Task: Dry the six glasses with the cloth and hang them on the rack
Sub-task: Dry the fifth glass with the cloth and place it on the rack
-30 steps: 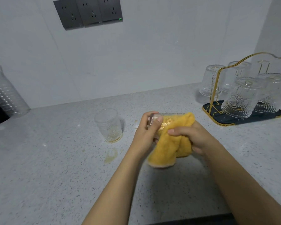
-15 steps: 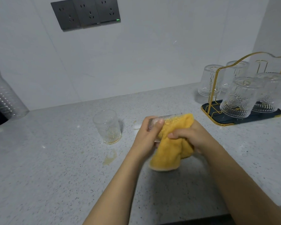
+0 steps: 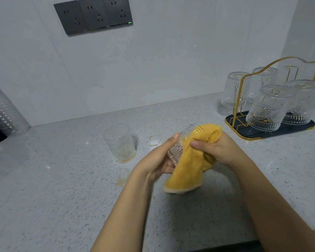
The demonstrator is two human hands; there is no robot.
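Glass in hand [image 3: 178, 149]: ribbed clear tumbler, tilted on its side, held above the counter [image 3: 62, 197] to the left of the rack [image 3: 244, 99] and nearer the camera; its mouth end is stuffed with the cloth.
Cloth [image 3: 191, 168]: yellow, bunched into and over the glass, loose end hanging below both hands.
Left hand [image 3: 156, 160]: fingers curled round the ribbed body of the glass, thumb lying along its upper side.
Right hand [image 3: 216, 150]: closed on the cloth, thumb pinching the fabric against the glass; fingers hidden behind the fabric.
Rack: gold wire frame on a dark tray [image 3: 287, 132], at the back right of the counter.
Glasses on rack [image 3: 267, 110]: four, all upside down on the pegs; one free peg [image 3: 292, 73] shows at the back.
Second loose glass [image 3: 119, 142]: upright on the counter, well left of the rack, just left of the hands.
Spots [image 3: 122, 180]: yellowish wet marks on the counter, near that upright glass.
Wall [image 3: 171, 51]: dark socket panel [image 3: 93, 15], high and far left of the rack.
Clear bottle [image 3: 4, 111]: at the frame's left edge, farthest from the rack.
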